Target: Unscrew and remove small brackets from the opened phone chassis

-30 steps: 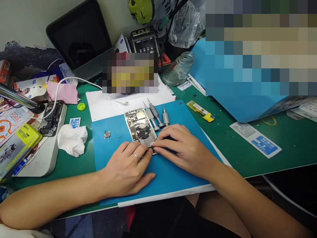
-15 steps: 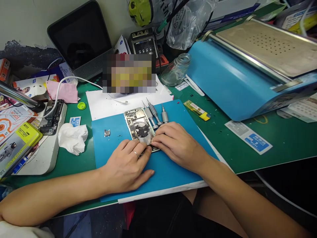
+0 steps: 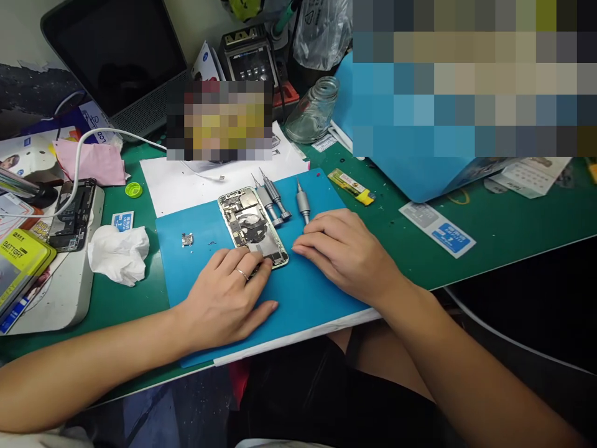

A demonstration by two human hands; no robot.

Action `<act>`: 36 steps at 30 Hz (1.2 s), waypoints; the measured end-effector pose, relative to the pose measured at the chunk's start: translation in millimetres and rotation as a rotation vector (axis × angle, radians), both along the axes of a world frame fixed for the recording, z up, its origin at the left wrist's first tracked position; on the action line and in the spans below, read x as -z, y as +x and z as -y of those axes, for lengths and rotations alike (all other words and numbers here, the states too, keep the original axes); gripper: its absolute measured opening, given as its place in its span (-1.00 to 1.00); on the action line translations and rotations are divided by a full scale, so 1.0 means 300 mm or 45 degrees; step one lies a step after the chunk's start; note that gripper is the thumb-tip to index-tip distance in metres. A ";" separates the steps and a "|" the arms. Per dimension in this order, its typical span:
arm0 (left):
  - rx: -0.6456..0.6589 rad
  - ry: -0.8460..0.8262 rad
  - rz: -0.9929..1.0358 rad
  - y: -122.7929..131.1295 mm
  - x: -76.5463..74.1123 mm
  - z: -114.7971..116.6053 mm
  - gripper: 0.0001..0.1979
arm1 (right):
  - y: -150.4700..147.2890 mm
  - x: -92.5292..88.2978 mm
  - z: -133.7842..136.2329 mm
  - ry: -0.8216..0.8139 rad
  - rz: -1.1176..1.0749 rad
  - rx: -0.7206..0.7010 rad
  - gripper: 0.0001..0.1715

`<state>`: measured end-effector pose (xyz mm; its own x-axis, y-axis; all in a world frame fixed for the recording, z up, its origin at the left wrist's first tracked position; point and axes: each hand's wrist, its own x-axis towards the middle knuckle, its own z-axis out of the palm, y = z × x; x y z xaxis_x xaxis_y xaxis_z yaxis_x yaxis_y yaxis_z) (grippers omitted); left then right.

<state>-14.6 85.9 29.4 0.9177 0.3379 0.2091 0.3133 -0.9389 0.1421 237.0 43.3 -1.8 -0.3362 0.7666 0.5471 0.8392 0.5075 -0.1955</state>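
An opened phone body point(image 3: 249, 227) with bare internals lies on a blue mat point(image 3: 196, 274). My left hand point(image 3: 228, 292), a ring on one finger, lies flat with its fingertips on the phone's near end. My right hand point(image 3: 342, 252) rests on the mat just right of the phone, fingers stretched out and nothing in them. Its fingertips are close to the base of a single metal screwdriver point(image 3: 303, 205). Two more screwdrivers point(image 3: 270, 199) lie beside the phone's right edge. A small loose part point(image 3: 187, 239) sits on the mat to the left.
A crumpled tissue point(image 3: 119, 252), a second opened phone point(image 3: 72, 214) on a white pad and a yellow box point(image 3: 21, 255) are at the left. Behind stand a dark screen point(image 3: 116, 56), a glass jar point(image 3: 314, 112) and a blue machine point(image 3: 410, 174). A yellow tool point(image 3: 352, 186) lies on the green mat point(image 3: 513, 218).
My right hand has come off the phone's near end and moved right onto the mat, by the single screwdriver. The left hand stays on the phone. The view has shifted right and down.
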 end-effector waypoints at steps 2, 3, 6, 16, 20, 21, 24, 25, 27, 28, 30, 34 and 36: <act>0.001 0.003 0.002 -0.002 -0.001 -0.001 -0.47 | -0.005 0.005 -0.010 0.013 0.021 0.004 -0.95; 0.002 0.004 0.003 -0.002 -0.001 -0.001 -0.47 | -0.007 0.007 -0.017 0.012 0.023 0.011 -0.94; 0.006 0.006 0.010 -0.002 -0.001 -0.001 -0.48 | -0.010 0.011 -0.034 -0.026 -0.007 0.040 -0.91; 0.018 0.005 0.010 -0.001 -0.001 -0.004 -0.47 | 0.014 0.004 -0.040 -0.201 -0.430 0.162 -0.81; 0.018 0.004 0.008 -0.003 -0.001 -0.004 -0.48 | 0.021 -0.007 -0.038 -0.263 -0.554 0.206 -0.81; 0.017 0.005 0.008 -0.003 -0.002 -0.004 -0.48 | 0.022 -0.009 -0.038 -0.251 -0.579 0.222 -0.81; 0.018 0.009 0.008 -0.003 -0.003 -0.004 -0.48 | 0.022 -0.009 -0.035 -0.134 -0.632 0.381 -0.82; 0.019 0.014 0.009 -0.002 -0.004 -0.003 -0.48 | 0.022 -0.007 -0.034 -0.096 -0.646 0.458 -0.83; 0.016 0.031 0.003 -0.003 -0.004 -0.002 -0.47 | 0.021 -0.002 -0.032 -0.078 -0.668 0.590 -0.89; 0.015 0.040 -0.001 -0.004 -0.004 -0.001 -0.47 | 0.021 0.001 -0.031 -0.102 -0.670 0.626 -0.91; 0.013 0.057 0.000 -0.005 -0.003 0.001 -0.46 | 0.021 0.006 -0.030 -0.159 -0.653 0.638 -0.86; 0.010 0.062 0.021 -0.003 -0.002 0.000 -0.45 | 0.031 0.009 -0.037 -0.173 -0.665 0.554 -0.85; 0.007 0.055 0.021 -0.001 -0.001 -0.002 -0.45 | 0.043 0.009 -0.053 -0.209 -0.662 0.512 -0.85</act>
